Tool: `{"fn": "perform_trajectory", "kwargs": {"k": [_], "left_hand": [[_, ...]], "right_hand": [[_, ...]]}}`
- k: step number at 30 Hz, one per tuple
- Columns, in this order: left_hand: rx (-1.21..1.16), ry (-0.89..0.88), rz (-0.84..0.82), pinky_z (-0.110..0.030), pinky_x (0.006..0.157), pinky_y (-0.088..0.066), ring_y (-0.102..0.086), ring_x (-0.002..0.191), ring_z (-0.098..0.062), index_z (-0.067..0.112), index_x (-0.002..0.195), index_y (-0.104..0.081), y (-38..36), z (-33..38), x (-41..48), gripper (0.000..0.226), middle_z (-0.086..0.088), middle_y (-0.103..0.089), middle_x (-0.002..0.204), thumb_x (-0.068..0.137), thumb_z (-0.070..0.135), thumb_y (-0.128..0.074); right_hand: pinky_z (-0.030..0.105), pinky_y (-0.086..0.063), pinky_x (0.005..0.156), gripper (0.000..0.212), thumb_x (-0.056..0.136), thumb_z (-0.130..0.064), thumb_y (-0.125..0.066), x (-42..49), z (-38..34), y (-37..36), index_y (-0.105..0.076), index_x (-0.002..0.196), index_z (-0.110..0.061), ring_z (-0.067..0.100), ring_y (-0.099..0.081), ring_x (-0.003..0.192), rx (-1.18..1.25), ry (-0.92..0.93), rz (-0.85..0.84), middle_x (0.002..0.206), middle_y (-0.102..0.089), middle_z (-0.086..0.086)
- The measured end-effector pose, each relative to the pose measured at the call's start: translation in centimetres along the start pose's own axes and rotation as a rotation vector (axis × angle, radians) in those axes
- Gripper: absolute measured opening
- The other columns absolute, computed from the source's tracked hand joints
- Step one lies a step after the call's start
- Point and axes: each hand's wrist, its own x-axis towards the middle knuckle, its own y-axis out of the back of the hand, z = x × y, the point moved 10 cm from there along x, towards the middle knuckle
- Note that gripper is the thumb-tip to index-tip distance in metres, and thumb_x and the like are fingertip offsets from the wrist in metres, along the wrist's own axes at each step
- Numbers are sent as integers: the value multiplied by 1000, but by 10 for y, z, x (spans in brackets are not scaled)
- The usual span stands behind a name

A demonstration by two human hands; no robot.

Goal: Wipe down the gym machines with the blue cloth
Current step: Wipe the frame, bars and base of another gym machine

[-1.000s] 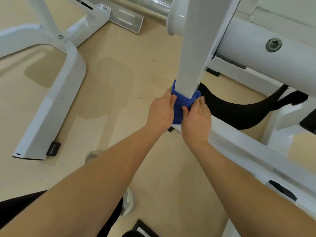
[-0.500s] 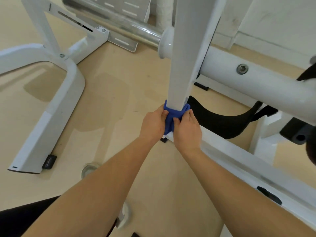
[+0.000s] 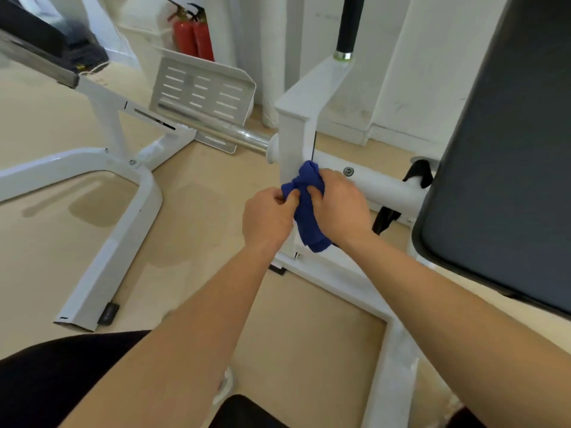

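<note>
A bunched blue cloth lies against the white upright post of a gym machine, near its lower half. My left hand pinches the cloth's left side with curled fingers. My right hand grips the cloth from the right, fingers wrapped over it. A loose end of the cloth hangs down below both hands. The post meets a thick white round tube running off to the right.
A dark padded backrest fills the right side. A chrome bar and slotted white footplate sit behind the post. A second white frame curves over the beige floor at left. Two red fire extinguishers stand by the wall.
Both hands have slid the cloth up the post from near its base. The view has tilted upward, bringing the backrest, footplate and wall into sight.
</note>
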Motion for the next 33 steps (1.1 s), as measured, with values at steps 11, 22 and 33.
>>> {"fn": "perform_trajectory", "kwargs": {"k": [11, 22, 33], "left_hand": [[-454, 320, 133, -23, 53, -42, -60, 65, -13, 11, 85, -64, -91, 32, -13, 39, 2, -64, 73, 93, 48, -56], [-696, 394, 79, -10, 57, -40, -58, 79, -2, 15, 127, -48, -157, 27, 3, 29, 6, -61, 96, 106, 30, -33], [-812, 524, 246, -15, 59, -47, -63, 83, -9, 13, 116, -60, -151, 5, 25, 32, 2, -66, 97, 104, 36, -41]], "right_hand": [[39, -45, 75, 26, 100, -34, -51, 66, 55, 54, -58, 118, -16, 32, -58, 95, -319, 123, -178, 104, -55, 8], [37, -43, 86, 44, 107, -34, -29, 75, 82, -14, -38, 148, -18, 25, -58, 103, -255, 178, -439, 129, -60, 7], [41, -42, 98, 47, 109, -39, -23, 112, 66, -43, -50, 138, -15, 27, -57, 109, -122, 164, -523, 126, -63, 9]]}}
